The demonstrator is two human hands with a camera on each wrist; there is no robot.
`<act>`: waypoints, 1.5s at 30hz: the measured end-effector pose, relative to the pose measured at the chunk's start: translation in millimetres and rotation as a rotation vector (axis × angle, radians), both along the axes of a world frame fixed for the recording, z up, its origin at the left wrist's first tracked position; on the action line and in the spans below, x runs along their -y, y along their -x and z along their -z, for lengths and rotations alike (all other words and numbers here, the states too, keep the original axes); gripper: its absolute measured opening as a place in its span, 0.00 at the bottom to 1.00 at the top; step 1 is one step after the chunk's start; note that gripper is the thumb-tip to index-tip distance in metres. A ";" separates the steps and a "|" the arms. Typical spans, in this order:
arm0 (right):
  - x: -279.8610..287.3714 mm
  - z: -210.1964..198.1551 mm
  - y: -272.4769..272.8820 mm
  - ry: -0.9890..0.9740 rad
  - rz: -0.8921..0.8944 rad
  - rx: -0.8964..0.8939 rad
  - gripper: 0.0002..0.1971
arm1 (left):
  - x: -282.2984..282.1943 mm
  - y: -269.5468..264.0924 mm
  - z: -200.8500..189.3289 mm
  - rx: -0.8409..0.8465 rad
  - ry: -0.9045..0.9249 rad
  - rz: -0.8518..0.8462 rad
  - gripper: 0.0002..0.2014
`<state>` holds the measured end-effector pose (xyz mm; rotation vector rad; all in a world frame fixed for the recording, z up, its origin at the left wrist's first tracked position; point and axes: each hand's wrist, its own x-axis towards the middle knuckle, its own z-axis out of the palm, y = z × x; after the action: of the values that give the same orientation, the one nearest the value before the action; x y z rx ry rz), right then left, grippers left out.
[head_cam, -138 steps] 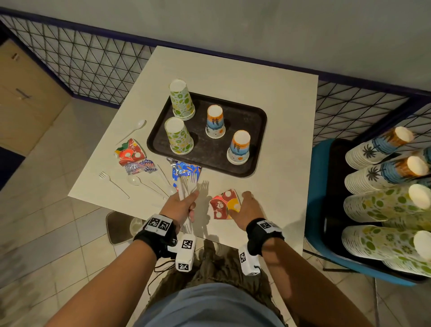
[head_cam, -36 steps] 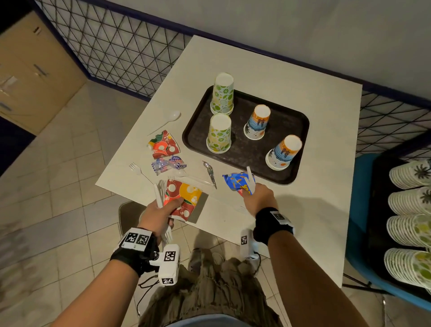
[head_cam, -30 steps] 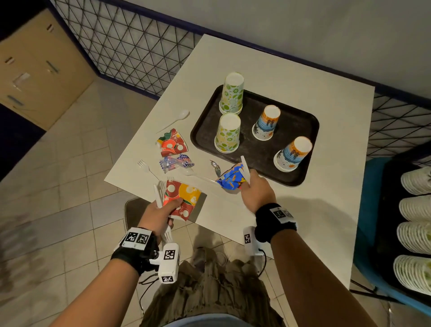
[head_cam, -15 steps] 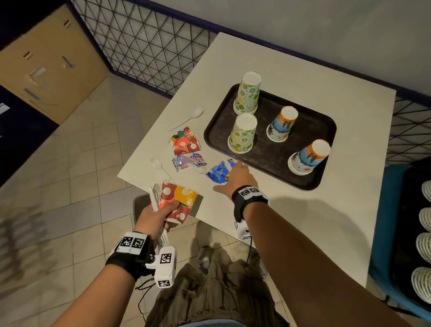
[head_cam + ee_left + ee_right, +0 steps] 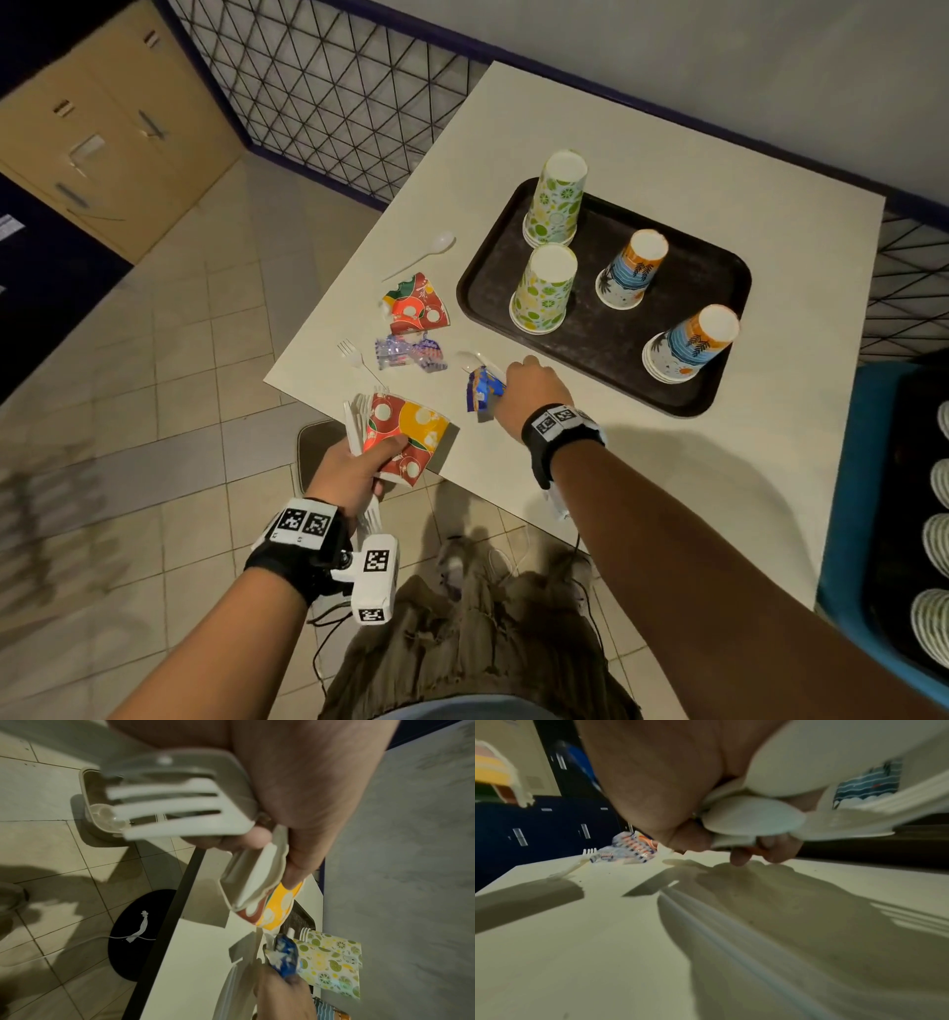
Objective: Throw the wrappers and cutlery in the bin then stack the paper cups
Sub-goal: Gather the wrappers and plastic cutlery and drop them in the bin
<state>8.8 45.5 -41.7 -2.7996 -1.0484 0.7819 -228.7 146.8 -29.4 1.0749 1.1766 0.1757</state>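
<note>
My left hand (image 5: 380,452), out past the table's near-left edge, grips a red-and-orange wrapper (image 5: 411,437) together with several white plastic forks (image 5: 354,416); the fork tines (image 5: 174,801) fill the left wrist view. My right hand (image 5: 506,380) rests on the table and holds a blue wrapper (image 5: 480,393) and a white spoon (image 5: 752,819). Loose on the table lie a red wrapper (image 5: 416,306), a clear wrapper (image 5: 408,352), a fork (image 5: 354,354) and a spoon (image 5: 436,246). Two green cups (image 5: 544,288) and two blue-orange cups (image 5: 631,270) stand upside down on the dark tray (image 5: 606,334).
A bin (image 5: 102,815) stands on the tiled floor below my left hand, mostly hidden in the head view. A blue crate (image 5: 842,514) with stacked cups is at the right. A lattice fence (image 5: 334,92) runs behind the table; a cabinet (image 5: 102,154) is far left.
My right hand has carried the blue wrapper left along the table and now also holds a spoon. My left hand keeps its wrapper and forks. The view has swung left.
</note>
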 end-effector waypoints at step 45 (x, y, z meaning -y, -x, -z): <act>110.6 12.4 -12.0 0.197 -0.345 0.145 0.13 | 81.9 32.3 -18.4 -0.107 -0.076 -0.250 0.20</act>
<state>20.8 -65.0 -54.1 -2.9127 -1.5930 0.7544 -261.0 64.9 -11.0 1.0108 1.4092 0.3635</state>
